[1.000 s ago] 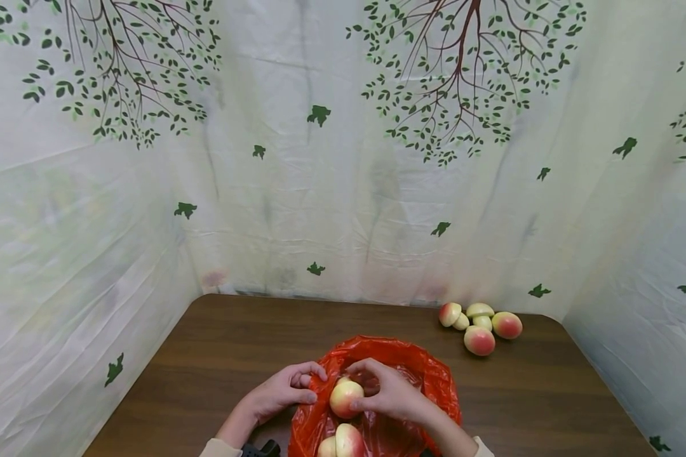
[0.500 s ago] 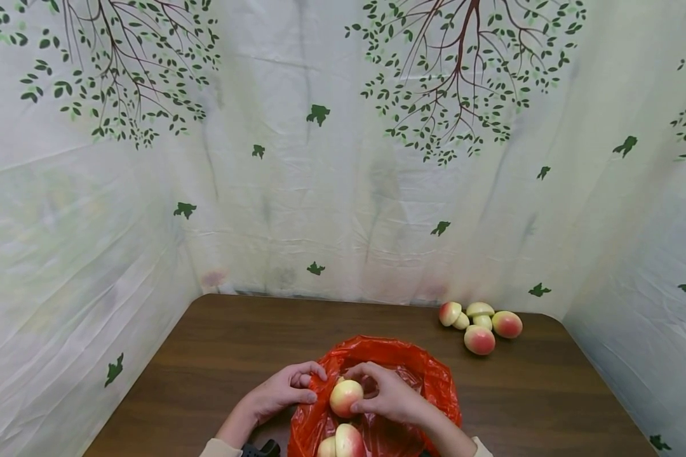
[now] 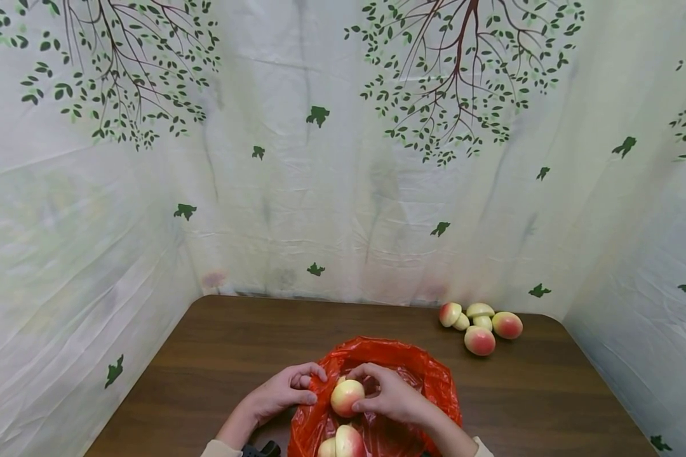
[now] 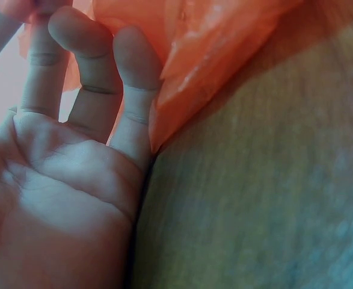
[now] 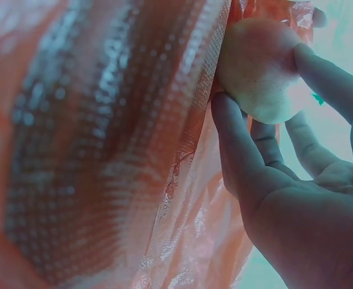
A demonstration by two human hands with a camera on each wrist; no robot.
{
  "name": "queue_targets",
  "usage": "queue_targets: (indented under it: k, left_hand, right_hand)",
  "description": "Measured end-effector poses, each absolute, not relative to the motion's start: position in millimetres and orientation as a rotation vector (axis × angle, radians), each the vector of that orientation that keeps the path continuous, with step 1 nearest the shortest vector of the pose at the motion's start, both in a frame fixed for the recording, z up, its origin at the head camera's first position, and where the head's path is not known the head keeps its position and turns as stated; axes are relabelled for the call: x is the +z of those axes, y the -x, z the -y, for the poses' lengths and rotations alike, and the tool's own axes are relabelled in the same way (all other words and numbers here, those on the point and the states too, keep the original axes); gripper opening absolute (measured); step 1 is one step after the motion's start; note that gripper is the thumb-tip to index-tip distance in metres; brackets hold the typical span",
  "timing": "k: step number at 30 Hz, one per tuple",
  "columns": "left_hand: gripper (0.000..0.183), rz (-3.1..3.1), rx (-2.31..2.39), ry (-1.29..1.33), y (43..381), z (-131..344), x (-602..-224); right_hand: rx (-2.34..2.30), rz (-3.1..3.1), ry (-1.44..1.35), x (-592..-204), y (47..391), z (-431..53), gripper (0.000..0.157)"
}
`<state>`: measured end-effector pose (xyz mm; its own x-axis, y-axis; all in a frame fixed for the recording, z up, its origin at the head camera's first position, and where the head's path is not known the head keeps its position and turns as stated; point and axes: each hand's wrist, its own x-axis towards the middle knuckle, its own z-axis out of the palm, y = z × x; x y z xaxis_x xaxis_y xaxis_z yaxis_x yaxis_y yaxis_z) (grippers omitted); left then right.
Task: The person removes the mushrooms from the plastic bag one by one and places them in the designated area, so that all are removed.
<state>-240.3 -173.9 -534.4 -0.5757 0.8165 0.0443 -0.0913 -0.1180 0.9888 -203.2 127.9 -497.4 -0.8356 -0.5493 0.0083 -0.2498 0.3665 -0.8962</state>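
Note:
My right hand [image 3: 389, 392] holds a toy mushroom [image 3: 345, 398] with a round yellow-and-pink cap, thumb and fingertips around it, over the opening of a red plastic bag [image 3: 440, 381]. In the right wrist view, the mushroom's cap [image 5: 260, 72] sits between the thumb and fingers, beside the bag's wall [image 5: 104, 156]. My left hand [image 3: 286, 390] grips the bag's left rim with curled fingers. The left wrist view shows those fingers [image 4: 92, 78] against the red plastic. More mushrooms [image 3: 345, 441] lie in the bag's near part, cut off by the frame's lower edge.
Several yellow-and-pink mushrooms [image 3: 480, 341] lie grouped at the back right of the brown wooden table [image 3: 234, 336]. A pale cloth with leaf prints [image 3: 343, 203] hangs behind the table and along both sides. A dark wrist strap [image 3: 263, 449] shows below the left hand.
Almost nothing differs; both hands keep their places, and the mushroom in the right hand has shifted only very slightly.

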Motion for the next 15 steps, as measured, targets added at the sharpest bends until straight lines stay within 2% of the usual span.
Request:
queue_targets:
  k: [15]
  left_hand:
    - [0.021,-1.461,1.774,-0.843,242.3,173.8,-536.1]
  right_hand:
    - [-1.521,-2.301,0.660,-475.8,205.2,-146.9,0.037]
